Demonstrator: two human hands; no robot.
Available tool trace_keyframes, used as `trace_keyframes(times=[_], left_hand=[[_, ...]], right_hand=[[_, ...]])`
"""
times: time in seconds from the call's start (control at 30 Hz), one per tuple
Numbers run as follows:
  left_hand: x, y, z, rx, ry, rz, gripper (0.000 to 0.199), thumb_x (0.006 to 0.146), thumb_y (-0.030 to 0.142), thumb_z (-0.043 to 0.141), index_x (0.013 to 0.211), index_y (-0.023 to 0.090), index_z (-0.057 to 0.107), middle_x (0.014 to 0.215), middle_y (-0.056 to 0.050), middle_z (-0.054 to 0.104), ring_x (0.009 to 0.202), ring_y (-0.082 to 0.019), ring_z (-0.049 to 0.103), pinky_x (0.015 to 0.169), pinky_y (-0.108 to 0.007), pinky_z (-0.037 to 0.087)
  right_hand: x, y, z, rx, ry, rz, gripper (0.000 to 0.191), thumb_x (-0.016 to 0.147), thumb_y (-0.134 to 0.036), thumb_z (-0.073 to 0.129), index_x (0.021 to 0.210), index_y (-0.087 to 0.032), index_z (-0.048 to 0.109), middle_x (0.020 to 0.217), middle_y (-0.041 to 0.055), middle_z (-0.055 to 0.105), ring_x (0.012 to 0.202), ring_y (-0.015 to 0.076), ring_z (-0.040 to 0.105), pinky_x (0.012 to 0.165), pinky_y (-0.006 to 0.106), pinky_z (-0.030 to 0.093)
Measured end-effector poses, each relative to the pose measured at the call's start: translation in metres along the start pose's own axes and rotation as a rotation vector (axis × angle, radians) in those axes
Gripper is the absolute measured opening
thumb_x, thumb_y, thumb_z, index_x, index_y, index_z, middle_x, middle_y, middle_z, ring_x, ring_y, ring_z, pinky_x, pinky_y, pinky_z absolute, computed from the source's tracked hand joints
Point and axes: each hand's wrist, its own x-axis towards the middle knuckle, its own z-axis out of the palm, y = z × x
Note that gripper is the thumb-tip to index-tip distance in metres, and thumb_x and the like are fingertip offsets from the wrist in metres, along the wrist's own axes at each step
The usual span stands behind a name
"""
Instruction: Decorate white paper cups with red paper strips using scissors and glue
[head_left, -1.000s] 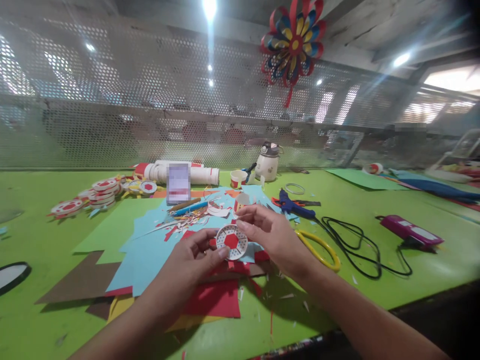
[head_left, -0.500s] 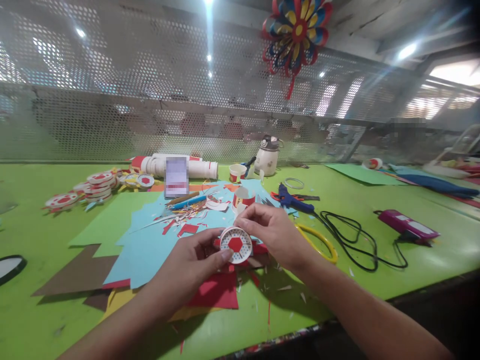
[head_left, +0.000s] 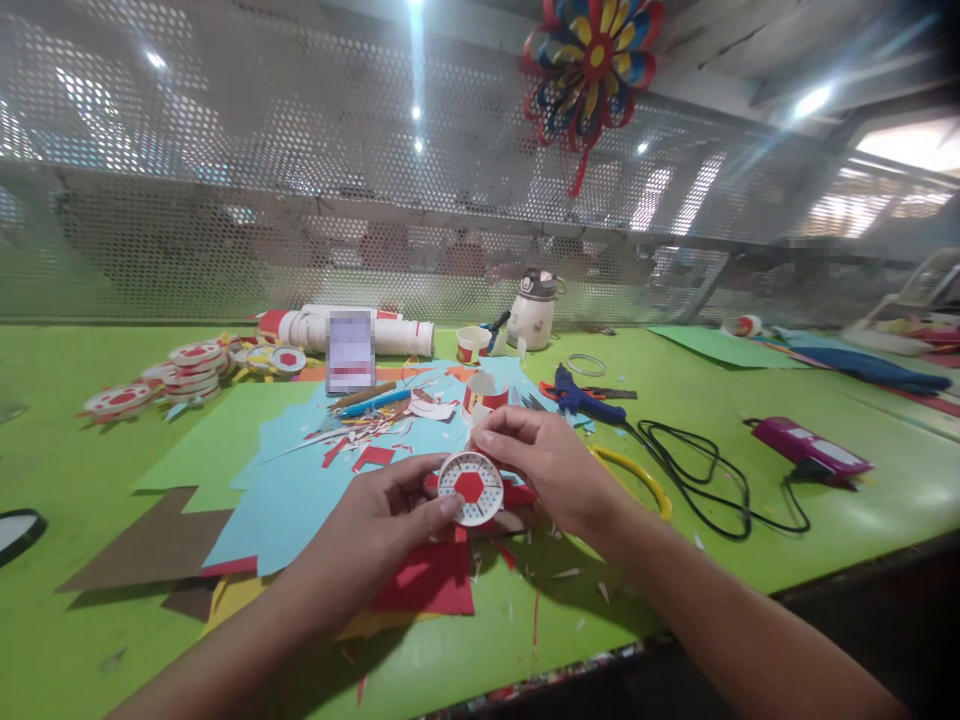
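Observation:
Between my hands is a round paper disc (head_left: 489, 505), white with blue dots and a red hexagon in the middle; it looks like a cut paper cup base. My left hand (head_left: 401, 510) grips it from the left, thumb across its face and fingers behind. The fingertips of my right hand (head_left: 536, 455) pinch its upper right rim, where a small whitish strip shows above them. Red paper parts stick out behind the disc, partly hidden. Just beyond my right hand stands a cut paper cup (head_left: 480, 393).
Coloured paper sheets (head_left: 285, 480) with scraps and pens cover the table's middle. To the right lie a blue glue gun (head_left: 589, 400), a yellow ring (head_left: 645, 480) and a purple power strip (head_left: 810, 447). Finished-looking discs (head_left: 191, 370), a phone (head_left: 350, 352) and a bottle (head_left: 532, 315) stand behind.
The disc has tilted slightly, so its face shows more squarely and its side wall less. Both hands keep their hold, and the whole view has shifted a little.

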Motion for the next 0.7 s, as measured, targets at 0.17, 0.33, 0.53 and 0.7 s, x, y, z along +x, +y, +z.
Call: trace_keyframes(times=[0.17,0.33,0.53,0.7], left_hand=[[0.001,0.002,-0.003,-0.155,0.025,-0.041,0.038,0.074,0.029,0.074,0.110,0.021,0.065,0.094,-0.006,0.071,0.083,-0.019,0.066,0.079,-0.033,0.054],[0.002,0.008,-0.006,-0.227,0.071,-0.034,0.037,0.074,0.027,0.074,0.108,0.020,0.063,0.093,-0.005,0.069,0.076,-0.016,0.065,0.078,-0.037,0.056],[0.002,0.008,-0.006,-0.289,0.068,-0.031,0.039,0.071,0.027,0.076,0.107,0.020,0.062,0.091,-0.005,0.068,0.072,-0.015,0.063,0.073,-0.039,0.057],[0.004,0.003,-0.009,-0.312,0.007,0.040,0.022,0.081,0.031,0.067,0.099,0.018,0.067,0.097,-0.007,0.070,0.079,-0.016,0.065,0.076,-0.030,0.055]], right_hand=[[0.002,0.000,0.003,0.102,0.027,-0.023,0.027,0.082,-0.042,0.061,0.083,-0.016,0.063,0.080,0.0011,0.062,0.070,0.0116,0.057,0.066,0.026,0.047],[-0.001,-0.004,0.008,0.030,-0.003,-0.049,0.030,0.083,-0.040,0.062,0.102,-0.017,0.059,0.088,0.0036,0.063,0.075,0.0132,0.060,0.074,0.031,0.051],[-0.004,-0.002,0.012,0.038,-0.031,-0.017,0.045,0.079,-0.035,0.067,0.118,-0.018,0.050,0.083,0.0020,0.063,0.071,0.0152,0.063,0.072,0.035,0.053],[-0.005,-0.005,0.012,0.017,-0.009,-0.043,0.035,0.080,-0.033,0.067,0.109,-0.018,0.056,0.077,-0.0002,0.063,0.064,0.0126,0.061,0.068,0.031,0.052]])
